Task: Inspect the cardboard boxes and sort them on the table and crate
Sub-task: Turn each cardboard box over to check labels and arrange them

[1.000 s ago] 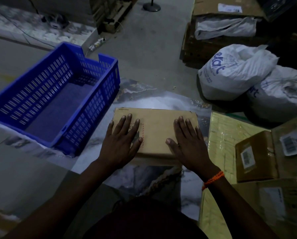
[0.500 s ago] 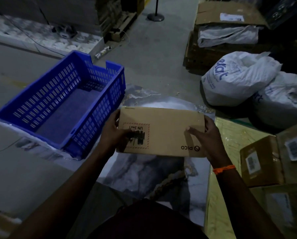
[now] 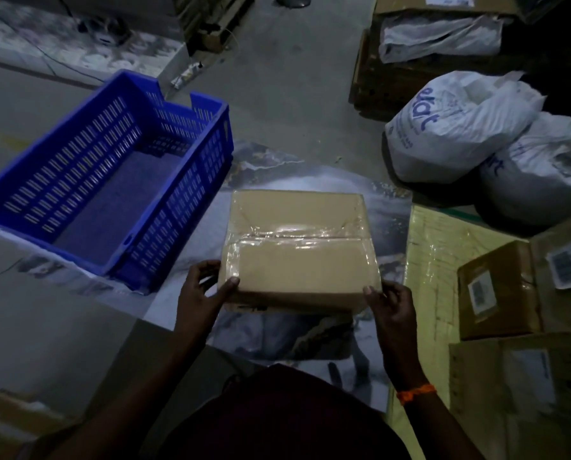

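Note:
I hold a brown cardboard box (image 3: 297,250) over the marble-patterned table (image 3: 390,207), its taped face turned up toward me. My left hand (image 3: 201,293) grips the box's near left corner, thumb on top. My right hand (image 3: 390,302) grips the near right corner the same way; an orange band circles that wrist. A blue slotted plastic crate (image 3: 111,180) stands to the left of the box, with nothing visible inside it.
Several cardboard boxes with labels (image 3: 499,290) lie on a yellow wrapped sheet (image 3: 430,260) at the right. Two white printed sacks (image 3: 459,124) sit on the floor beyond. More boxes and a pallet (image 3: 443,34) stand at the far right.
The box lay flat under both palms, then was lifted and turned over; the printed face is gone and the taped face now shows. Both hands shifted to its near corners.

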### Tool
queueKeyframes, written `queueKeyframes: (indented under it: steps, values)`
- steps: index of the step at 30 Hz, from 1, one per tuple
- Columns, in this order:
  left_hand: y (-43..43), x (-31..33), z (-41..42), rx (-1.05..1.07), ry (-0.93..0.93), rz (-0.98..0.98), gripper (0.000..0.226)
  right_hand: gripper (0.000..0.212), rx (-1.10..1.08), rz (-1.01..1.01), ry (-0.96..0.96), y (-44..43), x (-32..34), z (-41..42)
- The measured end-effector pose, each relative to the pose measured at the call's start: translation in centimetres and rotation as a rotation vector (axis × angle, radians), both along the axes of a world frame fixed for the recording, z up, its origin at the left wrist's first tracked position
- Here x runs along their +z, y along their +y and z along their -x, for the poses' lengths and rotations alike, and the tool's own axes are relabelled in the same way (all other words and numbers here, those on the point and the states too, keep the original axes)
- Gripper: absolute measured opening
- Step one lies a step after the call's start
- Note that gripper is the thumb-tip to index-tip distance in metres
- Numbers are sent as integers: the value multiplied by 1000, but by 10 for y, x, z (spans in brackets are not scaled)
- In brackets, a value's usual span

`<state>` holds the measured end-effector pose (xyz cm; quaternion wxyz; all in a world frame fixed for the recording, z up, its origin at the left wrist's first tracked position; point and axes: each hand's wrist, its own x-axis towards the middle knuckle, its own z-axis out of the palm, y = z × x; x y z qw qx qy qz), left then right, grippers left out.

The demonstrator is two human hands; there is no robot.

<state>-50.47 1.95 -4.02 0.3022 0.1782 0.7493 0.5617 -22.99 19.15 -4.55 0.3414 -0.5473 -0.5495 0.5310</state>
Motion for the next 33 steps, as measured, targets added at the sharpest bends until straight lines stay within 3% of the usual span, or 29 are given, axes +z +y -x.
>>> queueKeyframes:
  steps: [5, 9, 13, 18, 29, 33]
  values:
    - [-11, -24, -10, -42, 143, 164, 44, 24, 11, -96, -214, -8, -13, -14]
    - [24, -29, 1, -239, 690, 178, 56, 53, 155, -403, -384, 14, -10, 22]
    - [87, -34, 4, -563, 979, 346, 65, 78, 536, -618, -699, 41, -17, 85]
    - [118, -41, -3, -700, 1059, 449, 68, 80, 698, -610, -917, 57, -31, 118]
    - [118, -35, -4, -747, 1016, 537, 72, 73, 703, -569, -946, 60, -31, 121]
    - [96, -33, -18, -759, 1070, 525, 79, 83, 748, -573, -918, 39, -24, 100]
